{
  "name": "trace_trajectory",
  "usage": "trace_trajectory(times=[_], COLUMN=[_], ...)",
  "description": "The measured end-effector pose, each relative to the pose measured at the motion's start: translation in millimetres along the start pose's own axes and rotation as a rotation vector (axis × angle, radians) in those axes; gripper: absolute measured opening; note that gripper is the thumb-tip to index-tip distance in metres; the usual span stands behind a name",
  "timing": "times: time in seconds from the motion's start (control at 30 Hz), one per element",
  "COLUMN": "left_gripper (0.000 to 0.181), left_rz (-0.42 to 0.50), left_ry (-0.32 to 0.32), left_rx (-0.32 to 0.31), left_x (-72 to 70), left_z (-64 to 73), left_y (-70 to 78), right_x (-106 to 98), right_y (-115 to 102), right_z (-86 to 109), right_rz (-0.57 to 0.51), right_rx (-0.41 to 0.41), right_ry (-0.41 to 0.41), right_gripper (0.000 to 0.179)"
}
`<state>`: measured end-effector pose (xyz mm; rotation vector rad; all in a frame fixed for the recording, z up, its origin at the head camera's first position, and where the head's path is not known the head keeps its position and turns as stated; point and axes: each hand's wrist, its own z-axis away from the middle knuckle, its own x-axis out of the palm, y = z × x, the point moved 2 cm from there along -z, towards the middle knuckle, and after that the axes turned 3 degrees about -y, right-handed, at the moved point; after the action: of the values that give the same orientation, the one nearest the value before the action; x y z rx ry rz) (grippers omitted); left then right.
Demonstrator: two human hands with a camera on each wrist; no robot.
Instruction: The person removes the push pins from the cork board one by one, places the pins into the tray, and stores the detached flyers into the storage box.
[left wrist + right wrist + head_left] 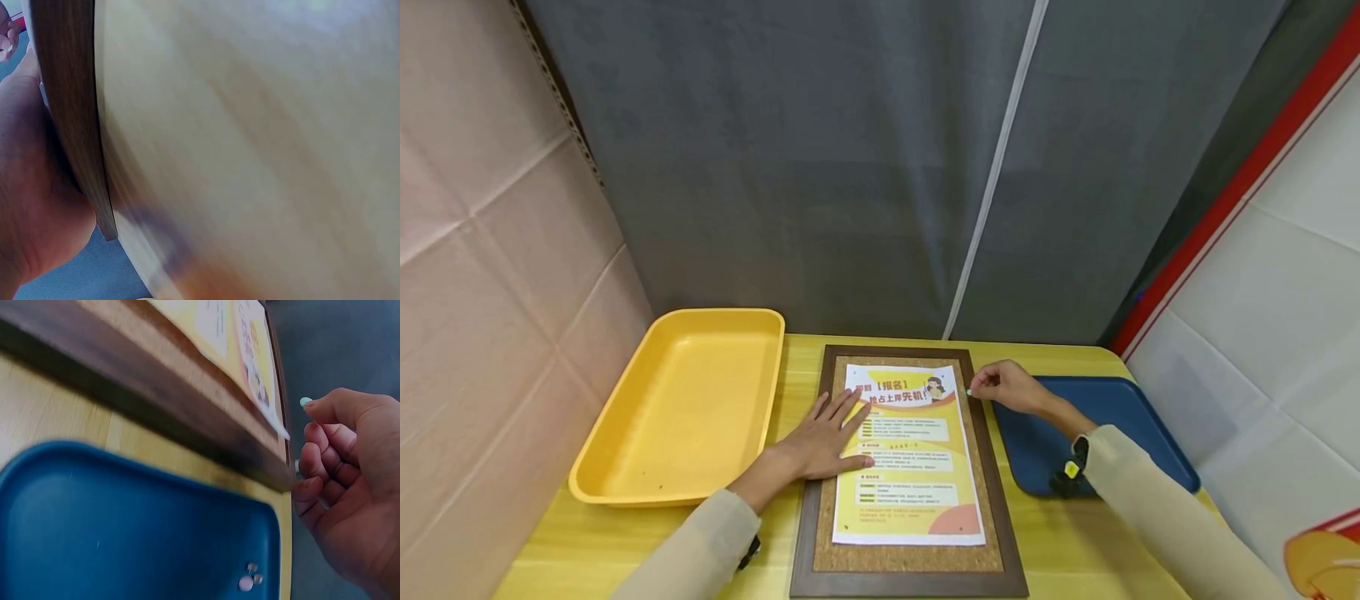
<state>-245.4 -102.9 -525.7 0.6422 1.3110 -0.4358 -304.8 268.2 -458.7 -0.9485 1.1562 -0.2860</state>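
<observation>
A yellow printed poster (917,458) lies on a cork board (917,558) with a brown wooden frame (1011,550). My left hand (831,437) rests spread out on the poster's left side, its heel over the frame. In the left wrist view, that hand's edge (37,194) sits against the frame. Beside the poster's top right corner, my right hand (1009,386) pinches a pale green thumbtack (305,401) between thumb and finger, apart from the paper. Small dark specks show near other poster corners, too small to identify.
A blue tray (1097,433) stands to the right, partly under my right forearm; several thumbtacks (247,582) lie inside it. To the left is a big yellow tray (700,400). A grey curtain (820,167) hangs behind the yellow table (805,354).
</observation>
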Motion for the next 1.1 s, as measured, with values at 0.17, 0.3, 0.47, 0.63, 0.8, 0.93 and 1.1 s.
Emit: trace_trajectory(times=[0.17,0.3,0.47,0.63,0.8,0.93,1.1], left_gripper=[0.097,0.096,0.097,0.099,0.101,0.102,0.1], left_rz=[-0.02,-0.033,0.006,0.007,0.012,0.009,-0.008], left_ry=[-0.032,-0.032,-0.004,-0.006,0.007,0.009,-0.004], left_rx=[-0.01,-0.011,0.004,-0.003,0.004,0.009,-0.002], left_x=[-9.4,-10.9,-6.6,-1.4,2.6,4.8,1.2], left_z=[2.8,3.6,3.3,2.5,0.8,0.1,0.0], left_y=[5.6,7.1,5.1,1.2,-2.1,-2.3,-0.8], right_x=[-10.1,-16.2,-23.8,-31.3,-38.6,-43.3,-46.6], right_y=[15.8,24.3,32.6,44.1,63.0,74.6,84.5], right_z=[7.6,14.8,24.0,28.6,32.3,37.3,41.1], right_rz=[-0.009,-0.009,-0.006,-0.008,0.035,0.071,0.084], right_rx=[0.02,0.033,0.074,0.109,0.179,0.214,0.244], right_ry=[0.027,0.048,0.072,0.1,0.148,0.168,0.182], right_gripper=[0.011,0.013,0.016,0.017,0.014,0.013,0.012])
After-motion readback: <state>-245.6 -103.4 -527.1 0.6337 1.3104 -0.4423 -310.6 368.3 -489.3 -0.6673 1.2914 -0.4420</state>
